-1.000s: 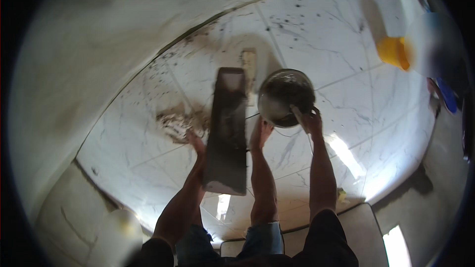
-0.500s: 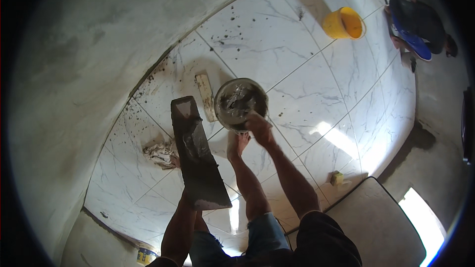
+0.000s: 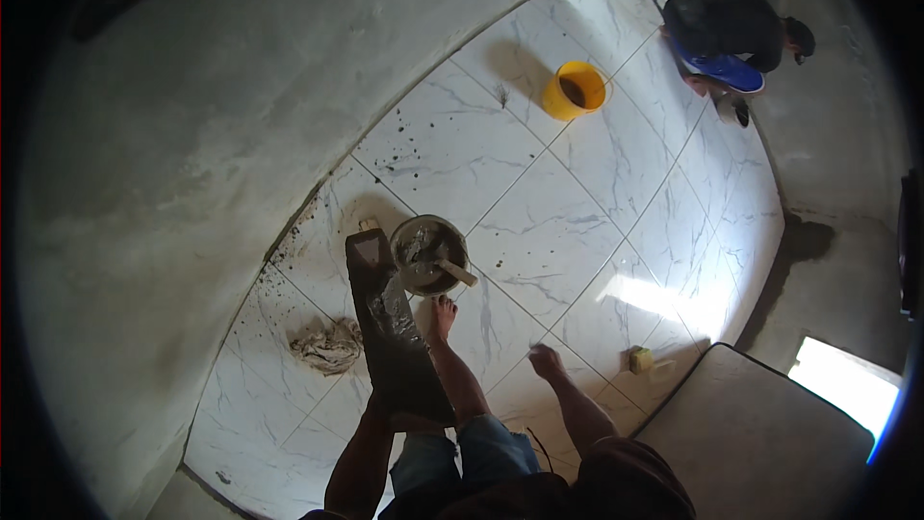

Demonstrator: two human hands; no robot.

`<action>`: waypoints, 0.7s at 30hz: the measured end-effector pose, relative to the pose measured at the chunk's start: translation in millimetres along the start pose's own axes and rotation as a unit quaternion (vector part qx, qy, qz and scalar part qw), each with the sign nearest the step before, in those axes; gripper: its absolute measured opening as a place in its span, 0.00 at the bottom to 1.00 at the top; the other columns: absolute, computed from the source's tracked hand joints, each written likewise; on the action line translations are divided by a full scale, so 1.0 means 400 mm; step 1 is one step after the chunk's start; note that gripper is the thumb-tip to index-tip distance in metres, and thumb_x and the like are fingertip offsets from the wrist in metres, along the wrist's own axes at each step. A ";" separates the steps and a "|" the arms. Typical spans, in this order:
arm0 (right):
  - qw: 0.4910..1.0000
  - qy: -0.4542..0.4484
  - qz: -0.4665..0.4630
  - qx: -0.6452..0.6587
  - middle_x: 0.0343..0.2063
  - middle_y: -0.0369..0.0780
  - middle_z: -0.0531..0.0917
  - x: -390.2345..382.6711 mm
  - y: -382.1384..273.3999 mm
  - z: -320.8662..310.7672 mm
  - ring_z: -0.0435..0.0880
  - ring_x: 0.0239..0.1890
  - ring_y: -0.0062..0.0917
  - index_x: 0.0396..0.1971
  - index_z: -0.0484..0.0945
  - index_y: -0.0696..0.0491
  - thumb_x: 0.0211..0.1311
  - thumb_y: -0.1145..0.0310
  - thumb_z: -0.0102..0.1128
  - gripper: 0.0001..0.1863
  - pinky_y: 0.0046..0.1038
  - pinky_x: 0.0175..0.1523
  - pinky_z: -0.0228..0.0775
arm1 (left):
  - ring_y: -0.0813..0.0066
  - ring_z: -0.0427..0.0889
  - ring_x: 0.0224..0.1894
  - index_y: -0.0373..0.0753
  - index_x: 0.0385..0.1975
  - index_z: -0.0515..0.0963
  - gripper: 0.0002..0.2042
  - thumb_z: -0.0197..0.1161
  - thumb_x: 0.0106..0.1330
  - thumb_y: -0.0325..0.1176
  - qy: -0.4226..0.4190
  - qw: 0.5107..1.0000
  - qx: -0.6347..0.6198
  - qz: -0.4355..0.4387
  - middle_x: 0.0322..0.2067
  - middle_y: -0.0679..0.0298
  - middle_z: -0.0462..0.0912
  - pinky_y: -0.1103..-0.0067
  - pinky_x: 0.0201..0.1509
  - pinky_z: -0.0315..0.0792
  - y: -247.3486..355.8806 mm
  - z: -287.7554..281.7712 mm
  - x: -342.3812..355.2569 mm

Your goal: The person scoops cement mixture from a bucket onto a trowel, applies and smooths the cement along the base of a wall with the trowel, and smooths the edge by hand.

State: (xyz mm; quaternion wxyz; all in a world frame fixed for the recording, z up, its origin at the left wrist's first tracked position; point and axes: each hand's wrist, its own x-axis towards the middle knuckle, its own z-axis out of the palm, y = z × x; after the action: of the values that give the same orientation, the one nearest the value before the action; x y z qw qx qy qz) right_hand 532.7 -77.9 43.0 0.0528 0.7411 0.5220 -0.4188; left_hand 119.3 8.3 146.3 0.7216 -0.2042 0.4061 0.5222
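Note:
A long, dark plastering float (image 3: 409,371) slants across the lower middle, with a smear of wet grey mortar on its upper face. My left hand (image 3: 379,412) supports it near the lower end; the fingers are hidden behind it. Just beyond stands a round bucket (image 3: 396,263) of wet mortar. A tool with a pale wooden handle (image 3: 457,273) rests in that bucket, its handle lying over the rim. To the right of the bucket, apart from it, my right hand (image 3: 546,361) hovers over the tiles. Motion blurs its fingers, and no object shows in it.
A crumpled cloth (image 3: 329,347) lies left of the float. Farther off is a yellow bucket (image 3: 558,99). A person (image 3: 727,29) crouches by the far right wall. A small yellowish block (image 3: 639,359) sits near a padded grey slab (image 3: 770,414). Mortar crumbs dot the tiles along the left wall.
My right hand has left the mortar bucket and moved right and back toward me; the wooden handle now shows in the bucket. The view has shifted, and the float stays in my left hand.

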 end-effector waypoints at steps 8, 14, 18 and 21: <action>0.992 -0.027 0.004 0.122 0.28 0.40 0.85 -0.389 0.227 0.003 0.84 0.23 0.23 0.44 0.80 0.53 0.58 0.66 0.62 0.14 0.25 0.27 0.76 | 0.70 0.74 0.38 0.41 0.50 0.71 0.17 0.47 0.74 0.47 -0.071 0.997 0.020 0.027 0.39 0.63 0.73 0.72 0.43 0.73 -0.014 0.162 -0.172; 0.949 -0.067 0.187 0.246 0.30 0.43 0.86 -0.443 0.063 -0.265 0.85 0.26 0.25 0.47 0.80 0.53 0.56 0.63 0.62 0.18 0.28 0.32 0.77 | 0.70 0.74 0.37 0.41 0.50 0.71 0.17 0.47 0.73 0.47 -0.113 0.991 0.031 0.061 0.39 0.63 0.72 0.72 0.43 0.73 -0.052 0.320 -0.289; 0.963 -0.043 0.086 0.250 0.28 0.44 0.86 -0.347 0.132 -0.344 0.85 0.25 0.26 0.45 0.81 0.53 0.55 0.61 0.61 0.18 0.29 0.34 0.77 | 0.70 0.73 0.37 0.41 0.50 0.71 0.17 0.47 0.73 0.47 -0.136 0.987 0.028 0.081 0.39 0.63 0.72 0.72 0.43 0.72 -0.115 0.441 -0.321; 0.966 -0.097 0.024 0.238 0.31 0.42 0.85 -0.242 0.052 -0.455 0.86 0.29 0.23 0.47 0.79 0.53 0.59 0.64 0.61 0.17 0.27 0.29 0.77 | 0.70 0.73 0.37 0.41 0.50 0.71 0.17 0.48 0.73 0.47 -0.129 0.983 0.036 0.127 0.39 0.63 0.72 0.72 0.43 0.72 -0.142 0.509 -0.367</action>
State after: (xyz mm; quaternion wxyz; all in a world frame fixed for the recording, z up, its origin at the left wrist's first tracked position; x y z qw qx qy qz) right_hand 642.6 -64.0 218.1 -0.0643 0.7003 0.3822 -0.5995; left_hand 229.3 47.3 375.8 0.7021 -0.0560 0.3508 0.6171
